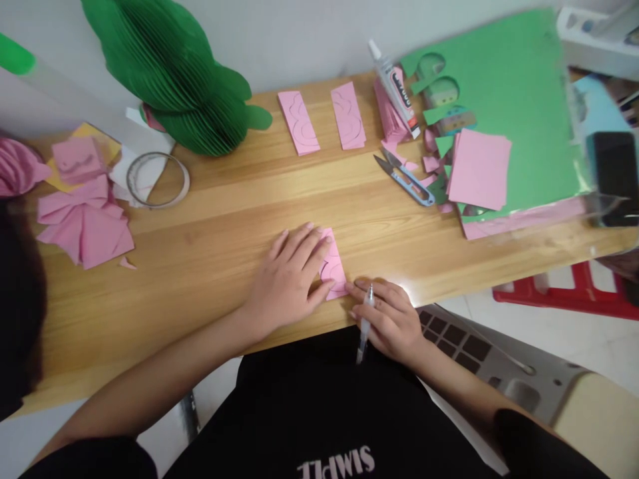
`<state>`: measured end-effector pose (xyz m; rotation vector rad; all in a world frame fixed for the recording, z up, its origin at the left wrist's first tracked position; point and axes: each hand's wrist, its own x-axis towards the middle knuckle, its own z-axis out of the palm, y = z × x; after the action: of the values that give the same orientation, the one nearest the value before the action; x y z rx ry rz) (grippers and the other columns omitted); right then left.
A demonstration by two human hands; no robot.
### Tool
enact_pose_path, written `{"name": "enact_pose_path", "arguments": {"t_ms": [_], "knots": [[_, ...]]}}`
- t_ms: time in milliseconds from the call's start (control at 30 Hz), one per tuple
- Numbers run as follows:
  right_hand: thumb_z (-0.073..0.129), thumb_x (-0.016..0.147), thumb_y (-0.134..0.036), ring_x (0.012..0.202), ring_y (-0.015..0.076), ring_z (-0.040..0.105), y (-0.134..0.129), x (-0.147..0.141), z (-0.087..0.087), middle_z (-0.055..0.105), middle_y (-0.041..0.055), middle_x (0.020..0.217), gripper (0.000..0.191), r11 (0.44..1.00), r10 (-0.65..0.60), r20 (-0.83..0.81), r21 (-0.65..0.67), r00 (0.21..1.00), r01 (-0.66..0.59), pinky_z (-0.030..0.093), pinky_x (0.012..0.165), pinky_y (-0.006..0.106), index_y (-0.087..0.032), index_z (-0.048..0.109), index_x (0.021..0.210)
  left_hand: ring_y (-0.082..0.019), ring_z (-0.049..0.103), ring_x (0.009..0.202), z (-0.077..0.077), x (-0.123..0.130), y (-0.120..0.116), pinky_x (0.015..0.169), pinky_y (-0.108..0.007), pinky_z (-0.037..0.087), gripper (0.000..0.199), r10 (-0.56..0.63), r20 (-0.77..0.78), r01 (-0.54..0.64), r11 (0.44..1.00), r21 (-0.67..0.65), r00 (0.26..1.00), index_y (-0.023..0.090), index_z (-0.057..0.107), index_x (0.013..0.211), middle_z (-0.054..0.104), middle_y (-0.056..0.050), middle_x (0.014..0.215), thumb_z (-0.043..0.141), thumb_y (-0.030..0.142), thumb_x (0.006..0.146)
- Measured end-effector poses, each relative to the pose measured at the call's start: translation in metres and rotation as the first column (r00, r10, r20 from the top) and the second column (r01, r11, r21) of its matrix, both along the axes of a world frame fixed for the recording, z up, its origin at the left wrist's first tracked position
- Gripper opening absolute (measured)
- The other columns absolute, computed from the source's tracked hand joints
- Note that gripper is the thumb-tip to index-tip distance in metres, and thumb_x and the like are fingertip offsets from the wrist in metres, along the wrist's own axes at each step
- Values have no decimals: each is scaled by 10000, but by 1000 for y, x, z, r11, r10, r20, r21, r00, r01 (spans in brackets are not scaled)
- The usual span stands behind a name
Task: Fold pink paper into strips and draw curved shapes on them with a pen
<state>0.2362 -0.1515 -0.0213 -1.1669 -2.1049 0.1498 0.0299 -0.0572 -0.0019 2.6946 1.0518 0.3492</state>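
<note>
Head view: the left hand (287, 283) lies flat with its fingers spread, pressing on a small pink paper piece (335, 269) near the front edge of the wooden tabletop (200, 273). Its fingers cover the left part of the paper, and a curved, scalloped line shows on the uncovered part. The right hand (392, 319) grips a clear pen (365, 329) among its fingers, the pointed end facing away from the body; one fingertip reaches the near right corner of the paper.

Farther back stand apart two pink strips, a left strip (298, 123) and a right strip (348, 116), both bearing similar wavy outlines. To their right, a glue tube (397, 90) leans across a pink paper bundle (388, 113), with blue-handled snips (409, 181) lying just in front, beside small scraps. A stack of pink squares (480, 169) rests on a large green sheet (529, 100), and a dark phone (616, 176) lies at the far right.

On the left, a green pleated paper shape (170, 80) rises behind a tape roll (186, 185), and crumpled, folded pink paper (92, 233) lies nearby.
</note>
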Motion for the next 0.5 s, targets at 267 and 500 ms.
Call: {"name": "enact_pose_path", "arguments": {"t_ms": [267, 500], "knots": [[598, 892, -106, 1066, 241, 697, -1, 4, -4, 773, 138, 1052, 131, 997, 73, -91, 27, 993, -71, 613, 826, 435, -174, 602, 1005, -336, 449, 1369, -1, 0, 0, 1126, -518, 336, 571, 1, -10, -1, 1000, 13, 1000, 78, 490, 1399, 558, -173, 1423, 532, 416, 941], [628, 872, -89, 1063, 227, 694, 0, 2, -6, 777, 116, 1021, 113, 994, 98, -83, 53, 992, -94, 609, 830, 406, -169, 631, 952, -339, 446, 1373, -1, 1, 0, 1132, -520, 333, 571, 1, -19, -1, 1000, 3, 1000, 76, 492, 1398, 554, -181, 1425, 536, 410, 937]]}}
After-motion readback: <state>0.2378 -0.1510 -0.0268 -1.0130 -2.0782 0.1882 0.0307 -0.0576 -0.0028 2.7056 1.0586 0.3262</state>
